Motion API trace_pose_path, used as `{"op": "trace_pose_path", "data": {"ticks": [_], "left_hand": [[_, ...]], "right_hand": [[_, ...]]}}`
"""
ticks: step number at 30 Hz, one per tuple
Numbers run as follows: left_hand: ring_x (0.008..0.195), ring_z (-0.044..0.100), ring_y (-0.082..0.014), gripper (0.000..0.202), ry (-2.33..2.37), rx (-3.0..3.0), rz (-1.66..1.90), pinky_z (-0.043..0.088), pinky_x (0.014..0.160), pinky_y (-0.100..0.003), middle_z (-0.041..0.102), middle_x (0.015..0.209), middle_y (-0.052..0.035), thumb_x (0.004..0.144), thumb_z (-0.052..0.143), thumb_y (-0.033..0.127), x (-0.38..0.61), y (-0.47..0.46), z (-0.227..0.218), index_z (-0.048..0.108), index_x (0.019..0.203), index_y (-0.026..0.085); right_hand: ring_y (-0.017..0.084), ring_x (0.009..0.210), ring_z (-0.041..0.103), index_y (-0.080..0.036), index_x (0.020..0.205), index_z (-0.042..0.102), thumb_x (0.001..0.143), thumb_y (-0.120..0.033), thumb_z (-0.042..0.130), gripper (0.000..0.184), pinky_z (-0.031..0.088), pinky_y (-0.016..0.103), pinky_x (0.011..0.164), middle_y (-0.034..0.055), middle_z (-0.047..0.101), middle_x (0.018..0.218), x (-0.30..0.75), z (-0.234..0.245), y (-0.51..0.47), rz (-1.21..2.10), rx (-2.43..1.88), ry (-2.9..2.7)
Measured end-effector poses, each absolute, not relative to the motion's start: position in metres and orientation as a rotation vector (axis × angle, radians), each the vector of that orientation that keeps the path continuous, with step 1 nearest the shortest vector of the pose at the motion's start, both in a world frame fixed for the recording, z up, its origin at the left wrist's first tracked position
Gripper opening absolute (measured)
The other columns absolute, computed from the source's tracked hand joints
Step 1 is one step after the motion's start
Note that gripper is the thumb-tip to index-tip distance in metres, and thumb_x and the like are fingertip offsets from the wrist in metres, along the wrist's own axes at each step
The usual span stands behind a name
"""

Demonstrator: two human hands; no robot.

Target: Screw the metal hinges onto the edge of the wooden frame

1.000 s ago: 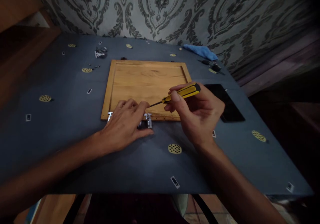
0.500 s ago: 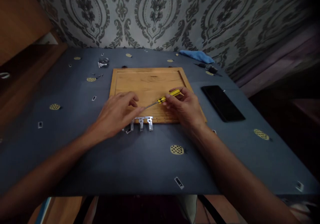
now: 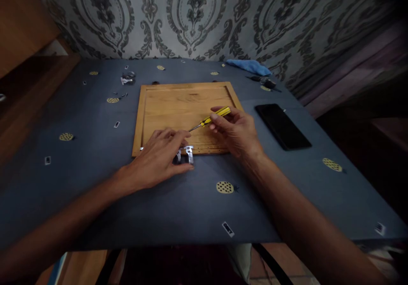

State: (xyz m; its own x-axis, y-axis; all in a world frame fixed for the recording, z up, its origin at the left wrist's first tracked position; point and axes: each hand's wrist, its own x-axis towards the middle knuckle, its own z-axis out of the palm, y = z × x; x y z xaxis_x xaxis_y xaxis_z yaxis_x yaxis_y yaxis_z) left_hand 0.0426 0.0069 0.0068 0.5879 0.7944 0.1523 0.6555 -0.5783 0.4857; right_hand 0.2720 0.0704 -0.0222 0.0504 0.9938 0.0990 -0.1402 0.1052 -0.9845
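Note:
A framed wooden panel (image 3: 178,106) lies flat on the dark grey table (image 3: 95,183). My left hand (image 3: 159,159) lies curled over a metal hook rack (image 3: 188,153) at the panel's near edge and presses it down. My right hand (image 3: 237,132) pinches a yellow-handled screwdriver (image 3: 213,118). The screwdriver's thin shaft slants down to the left, its tip close to my left fingertips above the rack. Part of the rack is hidden under my left fingers.
A black phone (image 3: 282,125) lies right of the panel. A blue cloth (image 3: 250,67) and a dark tool (image 3: 264,81) sit at the far right by the wallpapered wall. Small metal parts (image 3: 127,79) and screws lie at the far left. Yellow dotted markers (image 3: 225,187) are scattered on the table.
My left hand dropped back down over the hook rack, covering most of it. My right hand stayed over the panel with the screwdriver still tilted toward the rack.

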Motion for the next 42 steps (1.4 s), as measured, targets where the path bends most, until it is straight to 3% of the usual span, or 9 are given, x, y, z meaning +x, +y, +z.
{"op": "trace_pose_path", "data": {"ticks": [4, 13, 24, 35, 42], "left_hand": [[0.123, 0.064, -0.0306, 0.058, 1.206, 2.447, 0.492, 0.047, 0.107, -0.049, 0.074, 0.125, -0.0072, 0.088, 0.084, 0.037, 0.045, 0.007, 0.004, 0.049, 0.133, 0.025], [0.122, 0.063, -0.0307, 0.061, 1.217, 2.455, 0.494, 0.046, 0.106, -0.048, 0.076, 0.122, -0.0055, 0.088, 0.085, 0.038, 0.048, 0.005, 0.005, 0.048, 0.134, 0.023], [0.12, 0.064, -0.0331, 0.06, 1.298, 2.5, 0.431, 0.047, 0.102, -0.048, 0.078, 0.117, -0.0078, 0.087, 0.086, 0.044, 0.053, 0.004, 0.007, 0.052, 0.13, 0.02], [0.116, 0.063, -0.0328, 0.057, 1.312, 2.555, 0.447, 0.046, 0.1, -0.046, 0.077, 0.112, -0.0077, 0.088, 0.084, 0.044, 0.054, 0.003, 0.004, 0.053, 0.129, 0.019], [0.116, 0.063, -0.0323, 0.054, 1.32, 2.548, 0.46, 0.045, 0.101, -0.046, 0.077, 0.109, -0.0065, 0.09, 0.082, 0.044, 0.054, 0.002, 0.003, 0.054, 0.129, 0.02]], "right_hand": [[0.01, 0.055, 0.062, -0.021, 0.078, 0.069, 0.065, -0.06, 0.094, 0.048, 0.051, 0.023, 0.051, -0.0028, 0.068, 0.071, 0.27, -0.02, 0.068, 1.018, -0.988, -1.183], [0.01, 0.051, 0.059, -0.026, 0.084, 0.055, 0.09, -0.062, 0.075, 0.041, 0.047, 0.025, 0.046, -0.0055, 0.06, 0.071, 0.262, 0.004, 0.042, 0.653, -0.982, -1.342], [0.01, 0.054, 0.061, -0.026, 0.087, 0.054, 0.094, -0.064, 0.07, 0.042, 0.051, 0.022, 0.046, -0.0062, 0.056, 0.072, 0.255, 0.007, 0.026, 0.564, -0.978, -1.484], [0.008, 0.052, 0.059, -0.026, 0.082, 0.05, 0.097, -0.05, 0.07, 0.035, 0.049, 0.022, 0.046, -0.006, 0.054, 0.072, 0.252, 0.005, 0.023, 0.559, -0.989, -1.544], [0.011, 0.059, 0.058, -0.026, 0.084, 0.056, 0.096, -0.045, 0.074, 0.029, 0.052, 0.026, 0.05, -0.0034, 0.055, 0.075, 0.254, 0.007, 0.021, 0.524, -0.961, -1.613]]}}
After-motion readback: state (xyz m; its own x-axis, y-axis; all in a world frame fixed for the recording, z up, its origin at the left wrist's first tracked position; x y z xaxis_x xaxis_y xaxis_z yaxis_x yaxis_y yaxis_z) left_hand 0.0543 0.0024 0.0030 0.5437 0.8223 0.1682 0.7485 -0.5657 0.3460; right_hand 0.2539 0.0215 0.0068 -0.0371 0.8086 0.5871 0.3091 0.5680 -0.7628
